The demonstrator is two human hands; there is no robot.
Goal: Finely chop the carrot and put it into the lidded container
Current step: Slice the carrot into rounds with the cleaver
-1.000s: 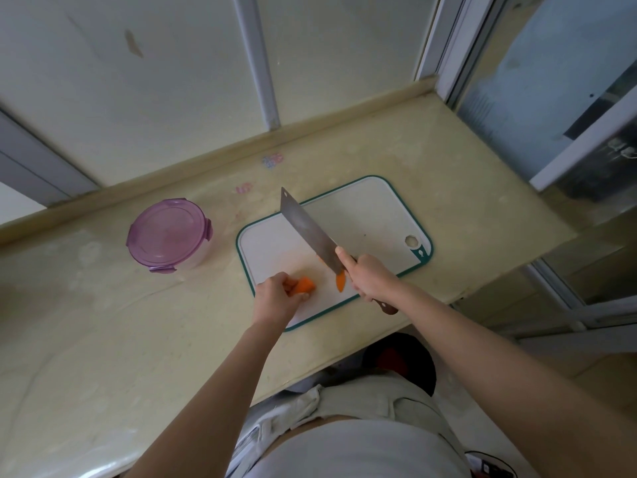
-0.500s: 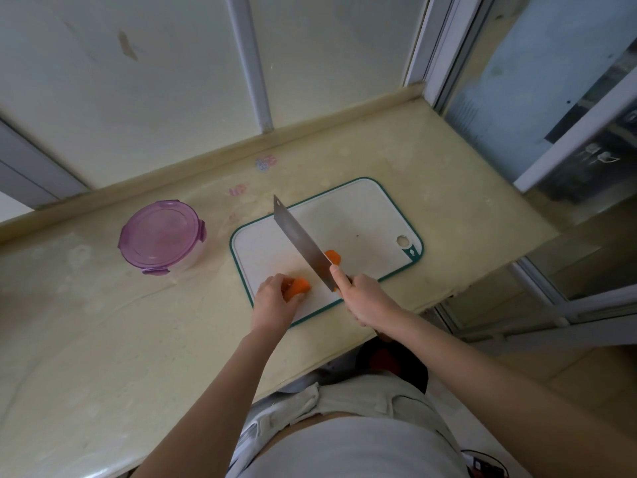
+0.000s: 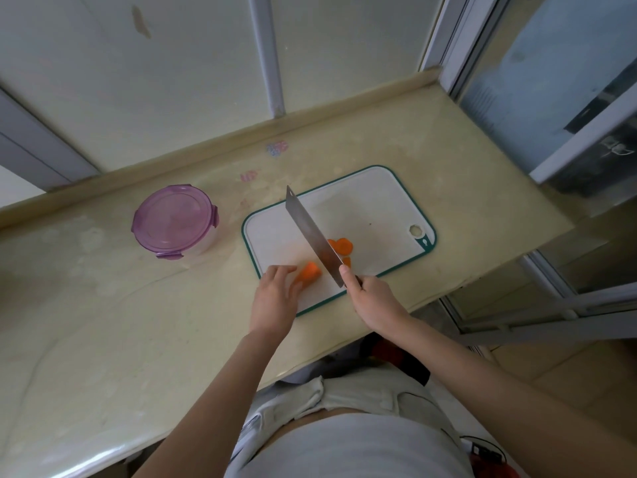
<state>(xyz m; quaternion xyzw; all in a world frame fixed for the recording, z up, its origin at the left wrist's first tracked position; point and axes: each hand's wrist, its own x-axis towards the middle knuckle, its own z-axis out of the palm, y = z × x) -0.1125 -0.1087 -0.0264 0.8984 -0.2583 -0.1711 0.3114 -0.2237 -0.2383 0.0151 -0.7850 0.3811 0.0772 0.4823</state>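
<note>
Gripping the cleaver [image 3: 312, 232], the right hand [image 3: 370, 298] has its fingers wrapped tight round the handle, which is almost swallowed by the fist, and the forefinger stretches up along the back of the blade. That blade runs away from the right hand, slanting up and to the left across the cutting board [image 3: 379, 201].

Over to the left hand [image 3: 275, 294]: it lies on the near corner of the board and holds the carrot stub [image 3: 307, 272], forefinger on the far side, thumb on the near side, fingers only lightly bent. The stub pokes out past those fingertips towards the blade and ends just beside it; whether steel and carrot touch, I cannot tell.

On the other side of the cleaver, just beyond the right hand's forefinger, lie the carrot slices [image 3: 341, 246], flat orange rounds overlapping one another, partly hidden behind the blade. So the blade stands between stub and slices, and both hands are right at the carrot.

Well out to the left of the left hand and a little further away stands the lidded container [image 3: 174, 222], purple lid clipped on, apart from the board on the pale table [image 3: 448, 150]. Beyond both hands, near the back edge, small stickers [image 3: 276, 147] mark the tabletop.
</note>
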